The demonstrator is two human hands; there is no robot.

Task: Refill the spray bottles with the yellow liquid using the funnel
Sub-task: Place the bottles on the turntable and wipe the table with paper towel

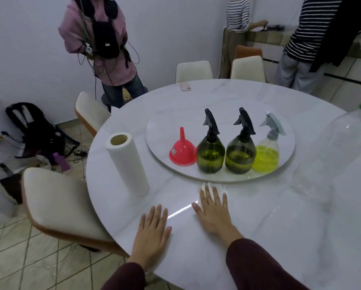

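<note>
On the round turntable (158, 130) stand, left to right, a red funnel (182, 150) turned mouth down, two dark green spray bottles (211, 151) (240, 151) with black triggers, and a clear spray bottle (266, 152) with a grey trigger, holding yellow liquid. A large clear plastic bottle (330, 155) with a green cap stands at the right edge, close to the camera. My left hand (152, 233) and my right hand (214, 210) lie flat on the marble table (259, 227), fingers straight, holding nothing, well in front of the turntable.
A paper towel roll (127, 162) stands left of the turntable. A pink phone (185, 87) lies at the far side of the table. White chairs (64, 204) ring the table. Three people stand behind it, and bags and cables lie on the floor at left.
</note>
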